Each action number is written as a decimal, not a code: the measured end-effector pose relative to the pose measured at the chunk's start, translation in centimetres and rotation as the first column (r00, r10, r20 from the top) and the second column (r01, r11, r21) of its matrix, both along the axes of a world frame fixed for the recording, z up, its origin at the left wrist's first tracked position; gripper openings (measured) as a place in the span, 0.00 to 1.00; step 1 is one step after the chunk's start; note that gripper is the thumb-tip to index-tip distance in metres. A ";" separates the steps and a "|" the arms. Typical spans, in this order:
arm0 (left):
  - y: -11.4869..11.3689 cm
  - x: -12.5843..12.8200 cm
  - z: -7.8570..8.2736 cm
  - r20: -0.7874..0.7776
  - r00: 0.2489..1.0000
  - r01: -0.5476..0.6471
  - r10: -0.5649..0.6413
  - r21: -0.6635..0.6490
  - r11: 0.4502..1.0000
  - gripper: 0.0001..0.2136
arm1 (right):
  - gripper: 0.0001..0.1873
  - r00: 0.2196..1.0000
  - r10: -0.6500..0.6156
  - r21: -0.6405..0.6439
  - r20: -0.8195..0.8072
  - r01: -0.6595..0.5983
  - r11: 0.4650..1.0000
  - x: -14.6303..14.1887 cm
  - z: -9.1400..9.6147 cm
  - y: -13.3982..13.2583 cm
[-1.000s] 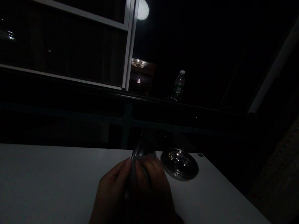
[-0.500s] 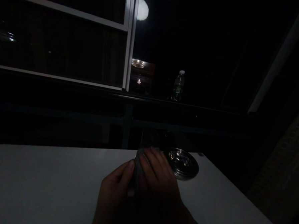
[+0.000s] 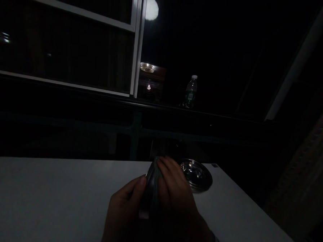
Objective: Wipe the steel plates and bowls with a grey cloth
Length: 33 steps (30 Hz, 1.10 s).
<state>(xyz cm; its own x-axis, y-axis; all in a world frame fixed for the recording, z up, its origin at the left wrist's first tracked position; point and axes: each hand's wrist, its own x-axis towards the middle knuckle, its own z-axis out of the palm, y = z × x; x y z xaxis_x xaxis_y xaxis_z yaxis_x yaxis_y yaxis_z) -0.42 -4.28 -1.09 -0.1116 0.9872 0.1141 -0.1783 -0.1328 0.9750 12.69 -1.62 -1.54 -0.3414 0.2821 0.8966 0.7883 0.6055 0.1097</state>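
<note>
In the dim light, my left hand (image 3: 127, 202) is closed, with its thumb against the edge of a dark, shiny metal dish (image 3: 148, 187) held up on edge over the table. A thin bright rim shows by the thumb. My right hand (image 3: 178, 192) presses a grey cloth (image 3: 156, 178) against the dish from the right, its fingers together and bent over the top. Much of the dish and cloth is hidden by the hands and by shadow. Just beyond my right hand, a stack of shiny metal dishes (image 3: 198, 176) rests on the white table (image 3: 52, 194).
A clear plastic bottle (image 3: 190, 92) with a white cap and green label stands on the dark ledge behind the table. White window frames (image 3: 137, 44) rise at the back left. A patterned curtain (image 3: 307, 179) hangs on the right.
My right hand has shifted slightly right and its fingers have drawn back over the cloth, uncovering more of the dark dish. My left hand keeps its hold. The whole view has shifted a little.
</note>
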 end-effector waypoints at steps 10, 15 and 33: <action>-0.2 0.1 0.1 -0.031 0.999 -0.031 0.032 0.015 0.999 0.14 | 0.18 0.998 0.030 -0.016 -0.047 -0.030 0.999 0.0 -0.1 0.1; 0.1 0.1 0.4 -0.013 0.998 -0.067 0.067 -0.009 0.998 0.15 | 0.17 0.997 0.064 0.015 -0.043 -0.063 0.998 -0.3 -0.5 0.1; 0.1 0.0 0.0 0.000 0.999 -0.051 0.052 -0.029 0.998 0.16 | 0.16 0.995 0.081 -0.020 -0.049 -0.083 0.996 -0.4 -0.5 0.2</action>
